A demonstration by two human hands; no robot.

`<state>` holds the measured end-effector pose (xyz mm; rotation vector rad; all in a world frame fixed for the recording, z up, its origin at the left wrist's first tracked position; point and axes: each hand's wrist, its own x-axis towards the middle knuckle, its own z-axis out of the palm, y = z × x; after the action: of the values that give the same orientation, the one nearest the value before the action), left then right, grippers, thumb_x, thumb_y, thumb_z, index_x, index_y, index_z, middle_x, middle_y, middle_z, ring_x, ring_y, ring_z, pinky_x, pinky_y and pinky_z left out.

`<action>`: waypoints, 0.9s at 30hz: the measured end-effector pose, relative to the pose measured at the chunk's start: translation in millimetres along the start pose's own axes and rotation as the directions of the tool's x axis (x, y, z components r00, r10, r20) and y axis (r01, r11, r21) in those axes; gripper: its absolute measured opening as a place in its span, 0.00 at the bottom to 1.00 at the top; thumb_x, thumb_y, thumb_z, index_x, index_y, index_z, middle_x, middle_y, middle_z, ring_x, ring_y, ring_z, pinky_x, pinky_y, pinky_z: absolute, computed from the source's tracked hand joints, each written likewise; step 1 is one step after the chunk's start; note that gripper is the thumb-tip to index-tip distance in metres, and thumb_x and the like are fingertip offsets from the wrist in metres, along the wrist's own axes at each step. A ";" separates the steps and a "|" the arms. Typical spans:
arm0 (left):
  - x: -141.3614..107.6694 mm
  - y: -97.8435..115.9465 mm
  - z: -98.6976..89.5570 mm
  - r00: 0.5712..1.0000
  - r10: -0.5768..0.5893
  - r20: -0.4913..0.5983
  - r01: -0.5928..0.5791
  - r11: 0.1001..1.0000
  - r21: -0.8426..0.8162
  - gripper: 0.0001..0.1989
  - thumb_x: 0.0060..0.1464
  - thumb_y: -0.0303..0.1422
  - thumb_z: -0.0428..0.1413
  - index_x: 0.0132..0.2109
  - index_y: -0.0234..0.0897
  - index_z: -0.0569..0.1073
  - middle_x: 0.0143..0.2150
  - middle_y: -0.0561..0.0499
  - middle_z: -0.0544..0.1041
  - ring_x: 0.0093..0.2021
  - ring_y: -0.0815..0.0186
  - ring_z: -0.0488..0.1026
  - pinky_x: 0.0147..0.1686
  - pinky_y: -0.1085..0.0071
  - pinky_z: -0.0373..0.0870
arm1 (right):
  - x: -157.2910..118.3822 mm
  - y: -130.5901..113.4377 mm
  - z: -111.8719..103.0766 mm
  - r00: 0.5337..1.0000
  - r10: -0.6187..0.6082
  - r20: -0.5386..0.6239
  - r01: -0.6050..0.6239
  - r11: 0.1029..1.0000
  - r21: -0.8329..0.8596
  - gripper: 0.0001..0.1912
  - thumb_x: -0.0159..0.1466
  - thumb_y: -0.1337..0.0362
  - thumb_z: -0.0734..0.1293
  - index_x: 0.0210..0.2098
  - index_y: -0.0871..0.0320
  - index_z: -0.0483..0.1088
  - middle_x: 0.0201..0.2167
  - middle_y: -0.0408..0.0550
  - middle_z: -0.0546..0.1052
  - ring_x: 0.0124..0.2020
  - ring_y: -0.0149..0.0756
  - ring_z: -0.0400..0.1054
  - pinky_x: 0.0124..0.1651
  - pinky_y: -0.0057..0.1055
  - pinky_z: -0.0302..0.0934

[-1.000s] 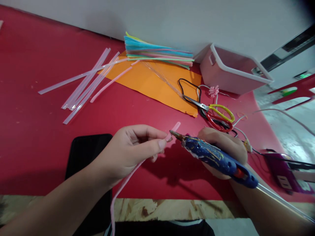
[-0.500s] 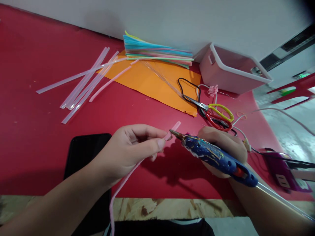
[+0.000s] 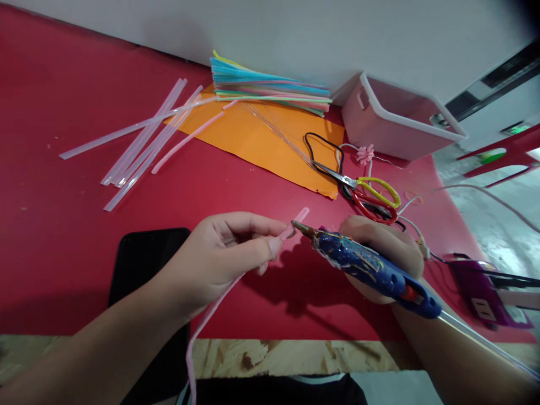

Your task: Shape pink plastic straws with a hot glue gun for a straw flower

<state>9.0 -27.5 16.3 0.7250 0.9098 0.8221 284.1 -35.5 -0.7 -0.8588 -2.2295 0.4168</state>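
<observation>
Between the thumb and fingers of my left hand (image 3: 232, 247) is a pink pipe cleaner (image 3: 211, 312). Its short end pokes out to the upper right, and the long part hangs down past my wrist. My right hand (image 3: 386, 247) is wrapped round a blue hot glue gun (image 3: 358, 264), whose body is smeared with dried glue. The metal nozzle sits at the pipe cleaner's short end, touching or very close to it; I cannot tell which. A clear glue stick (image 3: 485, 343) sticks out of the gun's back end.
Behind my hands lie an orange sheet (image 3: 261, 140), scissors (image 3: 350, 181), a bundle of coloured pipe cleaners (image 3: 270, 84) and a pink bin (image 3: 392, 126). Several glue sticks (image 3: 139, 121) lie at left. A black phone (image 3: 147, 264) is under my left forearm; a purple power strip (image 3: 481, 292) is at right.
Almost nothing differs. Both hands, the pipe cleaner and the glue gun keep their places, and the view has shifted very slightly.
</observation>
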 end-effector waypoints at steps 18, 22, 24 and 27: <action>-1.6 0.6 -0.1 1.000 0.006 -0.020 -0.004 0.998 0.056 0.08 0.44 0.23 0.68 0.33 0.41 0.87 0.19 0.57 0.76 0.22 0.75 0.70 0.26 0.79 0.67 | -3.1 2.2 -1.5 0.999 0.032 0.006 -0.032 0.999 0.024 0.09 0.62 0.69 0.70 0.43 0.56 0.71 0.31 0.47 0.75 0.29 0.37 0.72 0.31 0.34 0.67; -2.6 2.2 0.7 1.000 0.008 -0.025 -0.006 0.997 0.077 0.09 0.43 0.24 0.68 0.34 0.39 0.87 0.19 0.56 0.75 0.22 0.73 0.69 0.26 0.77 0.67 | -1.2 -0.3 -1.9 0.999 0.041 0.001 -0.041 0.999 0.003 0.07 0.64 0.68 0.69 0.42 0.55 0.72 0.29 0.46 0.75 0.27 0.36 0.72 0.29 0.33 0.67; -2.4 2.3 0.9 1.000 0.007 -0.027 -0.004 0.996 0.084 0.10 0.43 0.25 0.68 0.35 0.38 0.87 0.19 0.56 0.75 0.22 0.73 0.68 0.26 0.76 0.66 | -0.8 -1.2 -2.0 0.999 0.052 -0.015 -0.052 0.999 -0.005 0.06 0.65 0.67 0.69 0.42 0.54 0.72 0.29 0.45 0.75 0.27 0.36 0.72 0.30 0.33 0.67; -1.2 2.0 0.9 0.999 0.004 -0.032 -0.002 0.996 0.087 0.11 0.43 0.24 0.68 0.36 0.39 0.88 0.20 0.56 0.75 0.22 0.73 0.68 0.27 0.76 0.66 | -1.0 -0.8 -2.2 0.999 0.039 -0.010 -0.039 0.999 -0.005 0.06 0.64 0.68 0.69 0.42 0.54 0.71 0.29 0.46 0.75 0.27 0.36 0.72 0.30 0.33 0.67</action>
<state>8.7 -27.7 18.8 0.7906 0.9778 0.8024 285.8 -36.6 0.8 -0.9065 -2.2090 0.4246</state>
